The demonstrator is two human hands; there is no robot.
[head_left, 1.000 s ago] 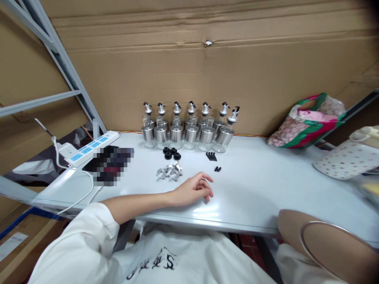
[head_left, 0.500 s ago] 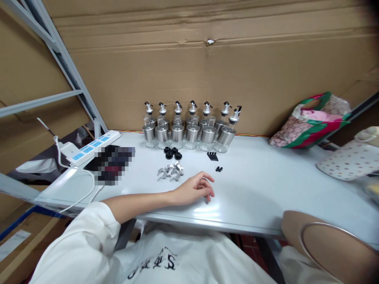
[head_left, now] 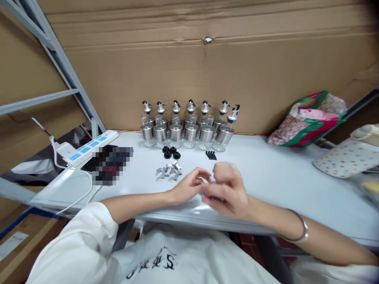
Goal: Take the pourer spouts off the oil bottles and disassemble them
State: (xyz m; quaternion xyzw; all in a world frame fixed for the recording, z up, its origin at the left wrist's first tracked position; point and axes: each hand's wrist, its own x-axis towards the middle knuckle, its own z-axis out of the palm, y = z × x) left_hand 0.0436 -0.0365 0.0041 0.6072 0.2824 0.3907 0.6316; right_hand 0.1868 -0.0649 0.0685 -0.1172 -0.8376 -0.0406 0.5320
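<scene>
the left hand (head_left: 192, 184) is half curled and the right hand (head_left: 227, 191), blurred, is loosely bent; they meet above the table's near edge, and i cannot tell whether either has hold of anything. just beyond the right hand lie four black strips (head_left: 211, 155). beyond the left hand sits a cluster of metal spouts (head_left: 169, 170), overlapping too much to count, then four black stoppers (head_left: 171, 152). farther back stand twelve bottles (head_left: 191, 134) in two rows, seven topped, five uncapped.

A white shirt (head_left: 207, 256) with black lettering (head_left: 158, 263) is worn with 1 silvery bangle (head_left: 305, 230).
</scene>
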